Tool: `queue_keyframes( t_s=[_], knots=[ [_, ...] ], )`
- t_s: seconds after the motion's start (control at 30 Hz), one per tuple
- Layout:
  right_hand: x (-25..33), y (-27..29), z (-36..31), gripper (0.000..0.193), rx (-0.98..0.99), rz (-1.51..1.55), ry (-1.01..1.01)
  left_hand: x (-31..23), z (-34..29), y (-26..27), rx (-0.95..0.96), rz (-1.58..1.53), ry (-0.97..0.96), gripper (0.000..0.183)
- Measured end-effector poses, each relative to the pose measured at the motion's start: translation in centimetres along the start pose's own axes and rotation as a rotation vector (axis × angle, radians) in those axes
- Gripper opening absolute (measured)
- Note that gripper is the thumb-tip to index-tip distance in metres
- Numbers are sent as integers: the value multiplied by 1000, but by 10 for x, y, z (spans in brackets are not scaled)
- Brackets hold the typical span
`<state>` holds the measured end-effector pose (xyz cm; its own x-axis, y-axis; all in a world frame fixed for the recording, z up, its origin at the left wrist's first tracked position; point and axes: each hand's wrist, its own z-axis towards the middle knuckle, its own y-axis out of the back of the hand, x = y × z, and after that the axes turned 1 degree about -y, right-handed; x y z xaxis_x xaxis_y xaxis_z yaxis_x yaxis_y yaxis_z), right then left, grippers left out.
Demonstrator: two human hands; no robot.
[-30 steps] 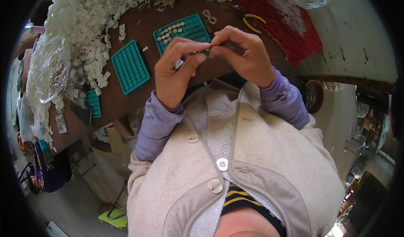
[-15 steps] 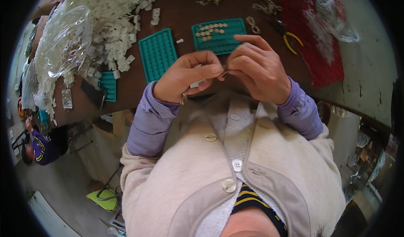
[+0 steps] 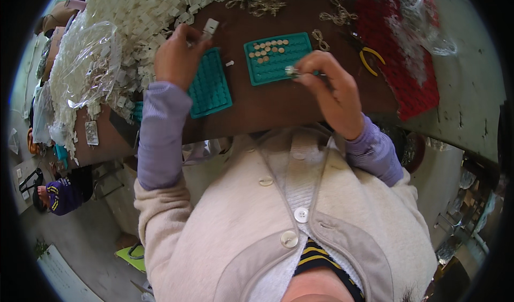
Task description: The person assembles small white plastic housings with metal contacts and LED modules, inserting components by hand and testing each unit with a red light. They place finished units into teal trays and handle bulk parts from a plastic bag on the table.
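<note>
Both hands [image 3: 178, 58] [image 3: 333, 90] are well apart, the left reaching farther forward.

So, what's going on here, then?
It's handwork with small parts at a brown table. The person's left hand is at a white plastic piece, next to a big heap of white pieces; whether it grips that piece is hard to tell. The right hand pinches a small shiny piece by a teal tray partly filled with round discs. A second teal tray is partly hidden by the left hand.
</note>
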<state>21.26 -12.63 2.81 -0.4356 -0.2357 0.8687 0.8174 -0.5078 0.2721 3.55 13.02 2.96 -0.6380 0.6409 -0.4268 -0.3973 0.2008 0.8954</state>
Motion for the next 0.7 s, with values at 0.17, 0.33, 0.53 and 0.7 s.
queue_keyframes(
  t_s=[0.17,0.33,0.53,0.7],
  knots=[
    [6,-29,9,11,-1,11,193,-69,-70,-3,58,-754,-67,34],
    [13,-20,-4,9,-48,18,122,-86,-98,2,288,-1166,233,27],
    [27,-21,-15,6,-40,213,-171,-83,-105,-11,162,-1298,196,23],
    [29,-31,-14,5,91,179,-260,-78,-117,-16,0,-1099,-18,25]
  ],
)
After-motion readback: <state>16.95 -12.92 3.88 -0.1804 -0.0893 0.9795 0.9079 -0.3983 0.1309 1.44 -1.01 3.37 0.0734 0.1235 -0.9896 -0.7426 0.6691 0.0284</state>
